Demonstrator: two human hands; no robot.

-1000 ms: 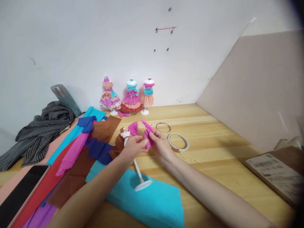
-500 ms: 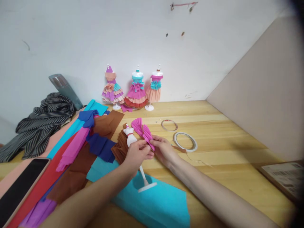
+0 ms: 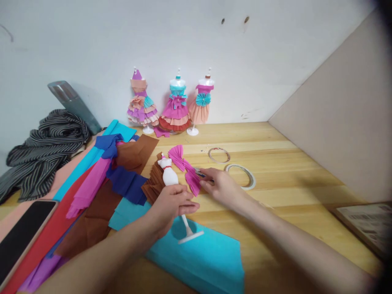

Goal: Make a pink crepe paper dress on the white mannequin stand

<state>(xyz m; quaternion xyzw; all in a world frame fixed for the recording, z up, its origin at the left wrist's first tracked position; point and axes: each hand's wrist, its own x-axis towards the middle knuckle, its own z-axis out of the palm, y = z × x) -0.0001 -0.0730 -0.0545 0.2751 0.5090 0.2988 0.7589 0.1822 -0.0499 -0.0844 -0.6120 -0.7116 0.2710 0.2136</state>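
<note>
- Head view: white wall (image 3: 92,32) across the back, a pale panel (image 3: 333,114) slanting in at right.
- Wooden tabletop (image 3: 294,183) below, grain running roughly crosswise.
- Coloured papers (image 3: 39,257) layered on the left side: peach, cyan, red, pink, brown, blue, violet.
- Cyan sheet (image 3: 211,261), flat in the near middle.
- Striped scarf (image 3: 45,147), bunched at far left; grey bottle (image 3: 73,104) leaning behind it.
- Phone (image 3: 24,241), dark screen up, on the papers at near left.
- Three dressed mannequins (image 3: 176,108), upright in a row against the wall.
- White mannequin (image 3: 170,175), bare but for a red neck band, tilted; brown pleated paper (image 3: 153,181) just beside it, round base above the cyan sheet in view.
- Left hand (image 3: 171,204): in front of the mannequin's lower part; fingers loosely parted, nothing seen between them. Contact with the mannequin: cannot tell.
- Right hand (image 3: 222,185): thumb and fingers closed on a small tool.
- Pink pleated paper (image 3: 192,181), bow-like, between white mannequin and right hand.
- Two tape rings (image 3: 251,179), flat, beyond the right hand.
- Small tool (image 3: 200,173): tip overlaps the pink paper in view; touching or not, unclear.
</note>
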